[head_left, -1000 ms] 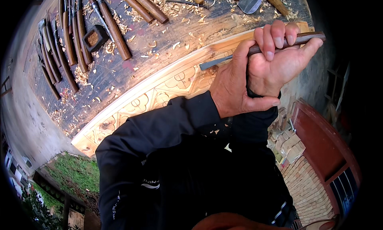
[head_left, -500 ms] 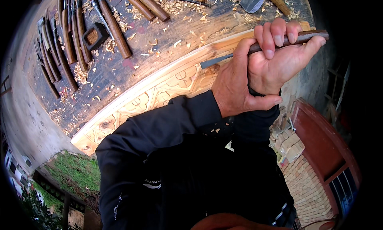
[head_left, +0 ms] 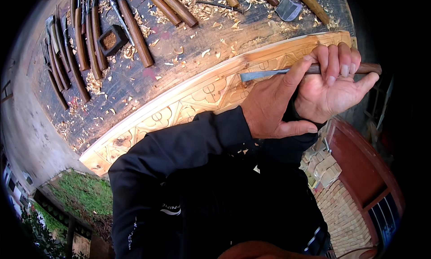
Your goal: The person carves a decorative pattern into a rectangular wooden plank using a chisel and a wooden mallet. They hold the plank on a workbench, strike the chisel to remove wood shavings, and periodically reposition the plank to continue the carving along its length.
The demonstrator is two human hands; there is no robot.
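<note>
My right hand (head_left: 330, 86), palm up, has its fingers curled over the dark wooden handle of a chisel (head_left: 265, 74), the thumb lying along the handle toward its end. My left hand (head_left: 270, 102) reaches across, back upward, against my right wrist. One of its fingers crosses the chisel's shank, and its thumb stretches over the right cuff. The other left fingers are mostly hidden. The flat metal blade points left over a long pale wooden board (head_left: 164, 115) carved with a repeating lobed pattern. I cannot tell whether the blade tip touches the wood.
Several wooden-handled carving tools (head_left: 81, 45) lie at the far left of the dark worktable (head_left: 128, 81), beside a small dark block (head_left: 112, 40) with a brown hollow. Behind the board are more handles, an axe-like metal head (head_left: 288, 8) and scattered shavings. Stacked blocks (head_left: 341, 214) stand lower right.
Both hands and the chisel have shifted right and slightly nearer along the board, showing more of the blade. The view has also shifted a little. The grip looks much the same.
</note>
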